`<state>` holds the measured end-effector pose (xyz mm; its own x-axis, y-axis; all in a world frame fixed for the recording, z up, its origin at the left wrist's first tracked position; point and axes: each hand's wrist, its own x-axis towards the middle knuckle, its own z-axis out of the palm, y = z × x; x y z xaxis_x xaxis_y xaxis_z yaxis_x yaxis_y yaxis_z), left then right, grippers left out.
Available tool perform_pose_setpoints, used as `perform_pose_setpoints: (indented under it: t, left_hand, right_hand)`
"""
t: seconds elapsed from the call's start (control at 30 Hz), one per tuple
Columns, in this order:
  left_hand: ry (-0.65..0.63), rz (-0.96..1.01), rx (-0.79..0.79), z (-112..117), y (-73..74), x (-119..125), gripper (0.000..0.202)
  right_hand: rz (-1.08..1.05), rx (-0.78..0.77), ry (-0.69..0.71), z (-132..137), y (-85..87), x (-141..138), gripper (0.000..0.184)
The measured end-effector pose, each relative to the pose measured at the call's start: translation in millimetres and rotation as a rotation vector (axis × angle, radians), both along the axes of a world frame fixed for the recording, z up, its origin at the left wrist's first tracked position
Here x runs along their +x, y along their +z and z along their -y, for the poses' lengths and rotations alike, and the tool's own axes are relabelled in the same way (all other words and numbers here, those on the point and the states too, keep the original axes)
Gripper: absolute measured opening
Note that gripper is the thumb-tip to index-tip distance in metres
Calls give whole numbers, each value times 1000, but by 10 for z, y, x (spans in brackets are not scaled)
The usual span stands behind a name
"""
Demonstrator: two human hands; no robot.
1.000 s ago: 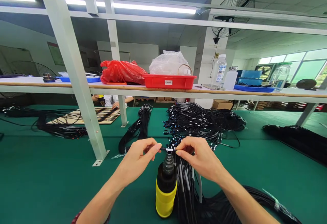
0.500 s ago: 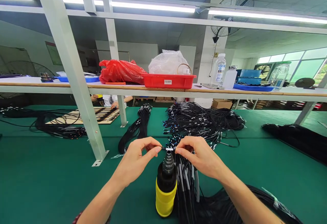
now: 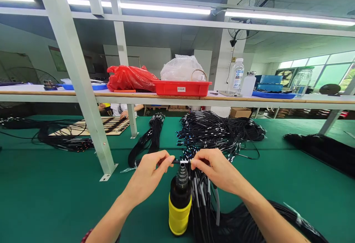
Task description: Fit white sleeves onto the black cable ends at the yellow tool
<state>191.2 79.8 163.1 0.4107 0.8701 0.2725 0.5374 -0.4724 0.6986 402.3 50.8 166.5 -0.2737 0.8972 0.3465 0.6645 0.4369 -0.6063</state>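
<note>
My left hand (image 3: 148,174) and my right hand (image 3: 217,169) both pinch one thin black cable with a white sleeve (image 3: 183,161), stretched level between my fingertips. It sits just above the black nozzle of an upright yellow-and-black tool (image 3: 179,200) standing on the green mat (image 3: 55,198). Below my right hand lies a bundle of black cables with grey ends (image 3: 203,198). A larger heap of black cables (image 3: 219,130) lies beyond my hands.
A white frame post (image 3: 80,88) stands to the left, bolted to the mat. A smaller cable bundle (image 3: 148,139) lies left of the heap. The shelf above holds a red tray (image 3: 183,88), red bag, bottles. Another person's hands work at a board (image 3: 111,123) behind.
My hands have stayed pinched on the cable above the tool nozzle; only a slight shift of the view.
</note>
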Motion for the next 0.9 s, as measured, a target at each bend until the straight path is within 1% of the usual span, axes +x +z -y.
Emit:
perform_pose_setpoints:
  t: [0.07, 0.13, 0.2, 0.33, 0.4, 0.47, 0.6, 0.67, 0.8, 0.9]
  left_hand:
    - [26, -42, -5, 6, -11, -1, 48]
    - [25, -48, -5, 4, -20, -7, 49]
    - [5, -31, 1, 0, -21, -17, 44]
    - [-51, 43, 22, -1, -2, -33, 24]
    - [-56, 59, 34, -1, 6, -35, 21]
    - [-32, 41, 47, -2, 4, -34, 27]
    - [30, -17, 37, -3, -24, -29, 47]
    - [31, -28, 12, -2, -36, -27, 51]
    - [4, -17, 9, 4, -27, -21, 47]
    - [-35, 38, 15, 4, -3, -19, 35]
  right_hand:
    - [25, -2, 17, 21, 11, -5, 36]
    - [31, 1, 22, 23, 6, -11, 36]
    - [11, 6, 9, 4, -14, -18, 31]
    - [-61, 11, -8, -52, -59, -31, 20]
    - [-74, 18, -9, -57, -64, -37, 18]
    - [-55, 19, -5, -41, -54, -42, 23]
    - [12, 2, 22, 4, -20, -49, 37]
    - [22, -10, 24, 9, -14, -48, 39]
    - [8, -7, 26, -13, -30, -33, 35]
    - [-55, 9, 13, -35, -53, -18, 26]
